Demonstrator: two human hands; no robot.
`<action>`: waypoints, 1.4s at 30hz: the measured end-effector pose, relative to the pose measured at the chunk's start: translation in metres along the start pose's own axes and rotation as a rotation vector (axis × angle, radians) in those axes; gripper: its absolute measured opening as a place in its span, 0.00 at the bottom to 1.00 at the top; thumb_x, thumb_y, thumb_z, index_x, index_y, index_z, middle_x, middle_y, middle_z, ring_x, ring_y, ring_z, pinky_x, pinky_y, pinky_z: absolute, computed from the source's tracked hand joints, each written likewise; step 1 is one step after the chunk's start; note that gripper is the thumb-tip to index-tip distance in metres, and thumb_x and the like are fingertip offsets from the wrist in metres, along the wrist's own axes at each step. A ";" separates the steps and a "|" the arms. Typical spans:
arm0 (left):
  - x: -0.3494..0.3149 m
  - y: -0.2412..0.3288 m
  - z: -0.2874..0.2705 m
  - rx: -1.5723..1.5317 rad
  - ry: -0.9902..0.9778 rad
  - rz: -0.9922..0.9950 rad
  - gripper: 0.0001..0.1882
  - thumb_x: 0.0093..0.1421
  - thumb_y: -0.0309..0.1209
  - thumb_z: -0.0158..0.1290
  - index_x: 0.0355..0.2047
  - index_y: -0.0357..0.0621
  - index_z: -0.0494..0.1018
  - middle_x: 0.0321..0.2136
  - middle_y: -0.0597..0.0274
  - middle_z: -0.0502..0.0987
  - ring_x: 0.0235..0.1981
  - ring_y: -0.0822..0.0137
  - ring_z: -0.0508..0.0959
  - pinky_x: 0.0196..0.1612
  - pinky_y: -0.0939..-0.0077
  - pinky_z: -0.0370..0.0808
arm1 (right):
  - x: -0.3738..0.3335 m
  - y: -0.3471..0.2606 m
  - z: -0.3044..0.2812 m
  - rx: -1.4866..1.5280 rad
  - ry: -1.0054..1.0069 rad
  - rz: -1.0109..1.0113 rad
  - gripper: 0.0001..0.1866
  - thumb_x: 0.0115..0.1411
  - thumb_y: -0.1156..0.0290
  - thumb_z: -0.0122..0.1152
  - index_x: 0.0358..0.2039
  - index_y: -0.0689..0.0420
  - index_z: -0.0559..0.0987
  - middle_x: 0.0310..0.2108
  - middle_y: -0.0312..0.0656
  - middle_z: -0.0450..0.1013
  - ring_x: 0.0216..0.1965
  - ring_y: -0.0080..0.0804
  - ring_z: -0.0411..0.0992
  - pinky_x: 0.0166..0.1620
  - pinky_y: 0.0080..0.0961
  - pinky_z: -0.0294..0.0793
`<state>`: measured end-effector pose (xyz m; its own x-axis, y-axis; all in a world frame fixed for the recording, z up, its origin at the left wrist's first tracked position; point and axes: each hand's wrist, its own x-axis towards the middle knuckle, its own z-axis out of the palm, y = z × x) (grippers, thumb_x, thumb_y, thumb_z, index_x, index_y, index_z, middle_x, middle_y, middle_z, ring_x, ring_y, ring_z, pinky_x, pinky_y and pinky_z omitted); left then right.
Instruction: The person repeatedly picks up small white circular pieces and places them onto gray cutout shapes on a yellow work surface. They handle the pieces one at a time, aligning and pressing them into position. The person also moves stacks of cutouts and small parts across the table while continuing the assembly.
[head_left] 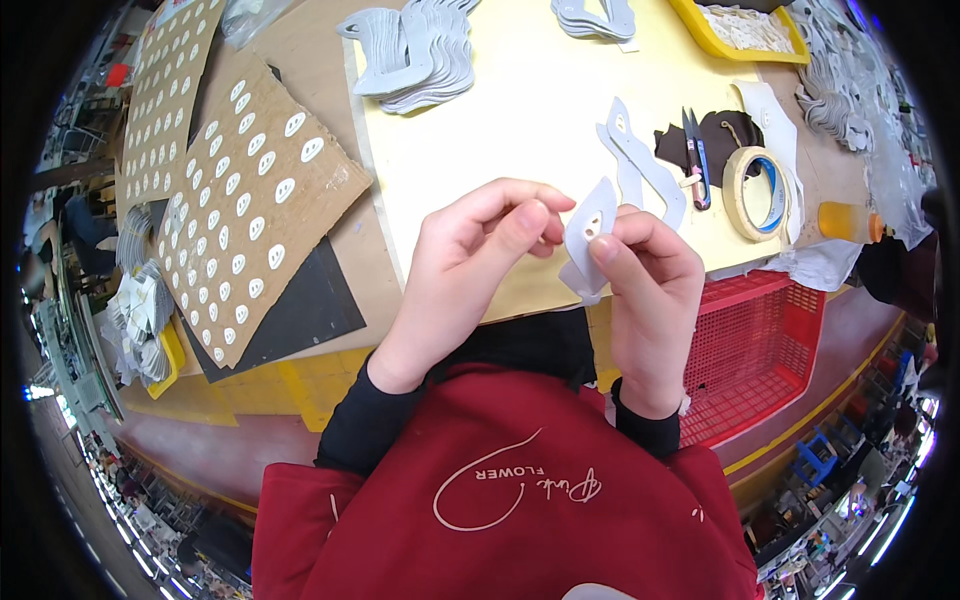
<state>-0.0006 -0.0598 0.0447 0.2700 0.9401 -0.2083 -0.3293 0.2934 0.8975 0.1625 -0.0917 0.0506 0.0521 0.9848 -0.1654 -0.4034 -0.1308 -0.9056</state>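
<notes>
Above the near edge of the worktop (540, 110), seen from the head camera, both hands meet over a small pale grey cut piece (588, 232) with an oval hole in it. The left hand (470, 270) is curled, its thumb and forefinger pressed together at the piece's left edge. The right hand (650, 300) pinches the same piece from the right, thumb tip lying on its lower face, fingers folded behind. The piece stands tilted, held clear of the worktop.

Just beyond the piece lie two longer grey curved strips (640, 165). Right of the piece, a pair of thread snips (696, 160) rests on a dark brown scrap (725, 135), touching a roll of masking tape (757, 192). Far beyond the piece sits a fanned stack of grey shapes (420, 50). Well left of the piece, a brown cardboard sheet (250, 210) carries rows of white oval stickers. Below and right of the piece, a red plastic crate (755, 345) stands beside the worktop.
</notes>
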 end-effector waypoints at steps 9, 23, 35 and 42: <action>-0.009 0.018 -0.008 -0.055 -0.078 -0.088 0.06 0.65 0.21 0.58 0.41 0.31 0.78 0.35 0.64 0.80 0.37 0.77 0.80 0.43 0.84 0.78 | 0.003 -0.005 0.003 -0.142 -0.007 -0.075 0.04 0.64 0.82 0.62 0.39 0.67 0.81 0.35 0.37 0.77 0.35 0.18 0.72 0.37 0.15 0.71; -0.009 0.024 -0.012 0.133 -0.103 -0.190 0.03 0.61 0.21 0.60 0.34 0.34 0.78 0.30 0.66 0.81 0.32 0.81 0.79 0.37 0.87 0.76 | 0.008 -0.014 -0.005 -0.160 -0.164 0.123 0.02 0.59 0.86 0.63 0.31 0.67 0.81 0.29 0.35 0.77 0.30 0.15 0.72 0.34 0.13 0.70; -0.009 0.020 -0.010 0.073 -0.098 -0.231 0.03 0.62 0.22 0.61 0.35 0.34 0.79 0.30 0.66 0.81 0.31 0.82 0.79 0.35 0.87 0.75 | 0.004 -0.006 0.003 -0.145 -0.046 0.122 0.03 0.63 0.80 0.63 0.31 0.64 0.80 0.24 0.30 0.74 0.25 0.11 0.67 0.29 0.10 0.65; -0.008 0.026 -0.011 0.103 -0.212 -0.164 0.04 0.63 0.16 0.55 0.37 0.31 0.78 0.36 0.63 0.79 0.38 0.76 0.77 0.44 0.80 0.74 | 0.007 -0.008 -0.001 -0.050 -0.041 0.116 0.05 0.64 0.78 0.65 0.31 0.64 0.80 0.24 0.31 0.73 0.24 0.11 0.67 0.27 0.11 0.64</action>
<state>-0.0215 -0.0578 0.0650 0.4986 0.8211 -0.2777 -0.1750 0.4091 0.8955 0.1673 -0.0843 0.0562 -0.0297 0.9666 -0.2547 -0.3587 -0.2482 -0.8998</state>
